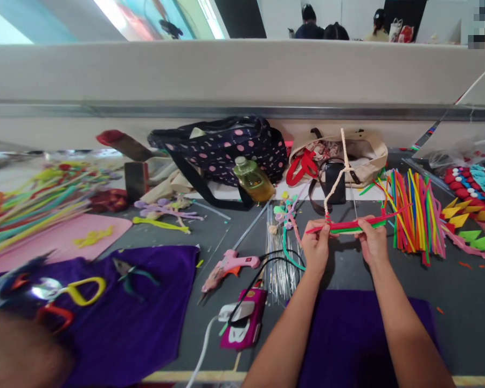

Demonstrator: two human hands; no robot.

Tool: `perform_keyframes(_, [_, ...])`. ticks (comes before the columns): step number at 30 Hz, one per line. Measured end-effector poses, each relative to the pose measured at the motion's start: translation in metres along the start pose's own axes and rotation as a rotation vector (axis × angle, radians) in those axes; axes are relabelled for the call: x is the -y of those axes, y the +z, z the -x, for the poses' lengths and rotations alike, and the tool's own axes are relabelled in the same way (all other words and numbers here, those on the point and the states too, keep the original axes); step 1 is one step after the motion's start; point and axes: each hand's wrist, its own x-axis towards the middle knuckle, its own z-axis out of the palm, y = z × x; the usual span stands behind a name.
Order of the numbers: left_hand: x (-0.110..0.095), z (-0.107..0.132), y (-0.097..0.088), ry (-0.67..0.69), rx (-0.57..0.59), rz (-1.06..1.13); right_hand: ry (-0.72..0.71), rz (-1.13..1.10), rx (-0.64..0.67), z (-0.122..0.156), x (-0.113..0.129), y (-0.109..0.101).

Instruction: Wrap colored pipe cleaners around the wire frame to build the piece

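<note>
My left hand [317,243] pinches the left end of a bundle of red and green pipe cleaners [345,225]. Farther right, my right hand [373,240] grips the same bundle near its right end, thumb and fingers closed. A cream twisted stem frame [335,186] rises from the bundle, wrapped with red at its lower left corner. Just beyond my right hand lies a pile of multicoloured pipe cleaners [412,213]. Under my forearms is a purple cloth [339,334]. Left of my left hand are clear thin sticks [281,277] and a small pastel stem figure [283,215].
A pink glue gun [230,265] and a magenta power block [244,323] with cords lie to the left. Scissors [83,291] and pliers [131,277] rest on another purple cloth. Behind stand a bottle [253,180], a dark patterned bag [226,148] and a cream bag [367,151].
</note>
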Motion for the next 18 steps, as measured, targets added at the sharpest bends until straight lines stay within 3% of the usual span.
perform_keyframes(4, [-0.002,0.0,0.003,-0.004,0.029,0.035,0.094,-0.019,0.049,-0.002,0.003,-0.006])
perform_keyframes(9, [-0.007,-0.004,0.001,0.005,-0.016,0.044,0.157,0.057,0.049,-0.002,0.002,-0.011])
perform_keyframes(13, [-0.006,-0.005,0.0,-0.042,-0.027,0.065,0.05,0.086,0.005,-0.003,-0.001,-0.012])
perform_keyframes(18, [0.002,-0.003,0.0,-0.251,-0.056,0.158,-0.099,0.113,-0.039,-0.004,-0.003,-0.01])
